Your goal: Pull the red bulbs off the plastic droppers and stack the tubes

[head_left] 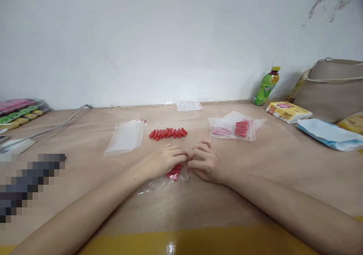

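A clear zip bag (153, 186) lies flat on the table before me, with red-bulbed droppers (174, 173) inside it, partly covered by my hand. My left hand (164, 160) rests over the bag, its fingers closed on the bag's right end. Meeting it there, my right hand (209, 163) pinches the same edge with curled fingers. Beyond my hands is a row of loose glass-like droppers (168, 132) with red bulbs turned toward me. Flat zip bags (124, 137) are stacked to their left. To the right lie filled bags (230, 129) of red-bulbed droppers.
White bags or sheets (189, 106) lie by the wall. At right stand a green drink bottle (266, 87), a yellow tissue pack (289, 112), a blue-white packet (331, 135) and a beige handbag (329, 92). A grey cable (62, 123) and colourful packs (21, 113) are at left.
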Action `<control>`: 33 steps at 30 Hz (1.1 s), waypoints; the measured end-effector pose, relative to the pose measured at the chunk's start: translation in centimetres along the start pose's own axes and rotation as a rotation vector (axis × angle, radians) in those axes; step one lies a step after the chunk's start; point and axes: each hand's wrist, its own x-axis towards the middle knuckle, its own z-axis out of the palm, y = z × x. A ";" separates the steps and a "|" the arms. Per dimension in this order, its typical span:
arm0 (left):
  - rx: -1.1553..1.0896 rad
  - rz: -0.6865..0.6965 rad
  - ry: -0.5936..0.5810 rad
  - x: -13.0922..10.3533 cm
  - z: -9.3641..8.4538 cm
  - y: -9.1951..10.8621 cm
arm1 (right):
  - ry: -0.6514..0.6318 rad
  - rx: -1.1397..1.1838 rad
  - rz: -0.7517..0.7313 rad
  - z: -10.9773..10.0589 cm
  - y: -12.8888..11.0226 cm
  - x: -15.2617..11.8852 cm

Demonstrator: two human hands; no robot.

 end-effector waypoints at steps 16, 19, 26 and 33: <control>0.280 0.225 0.093 -0.1 0.3 0.0 | -0.045 -0.135 -0.183 -0.5 -0.1 0.8; 0.236 0.184 0.124 -0.3 -0.5 -0.1 | -0.115 -0.115 -0.186 -0.8 0.3 0.7; 0.201 0.114 0.227 -1.3 -2.5 -1.6 | -0.295 0.045 -0.001 -1.9 1.1 0.8; 0.015 -0.032 0.030 -1.1 -1.7 -1.0 | -0.321 0.423 0.503 -1.1 1.0 0.9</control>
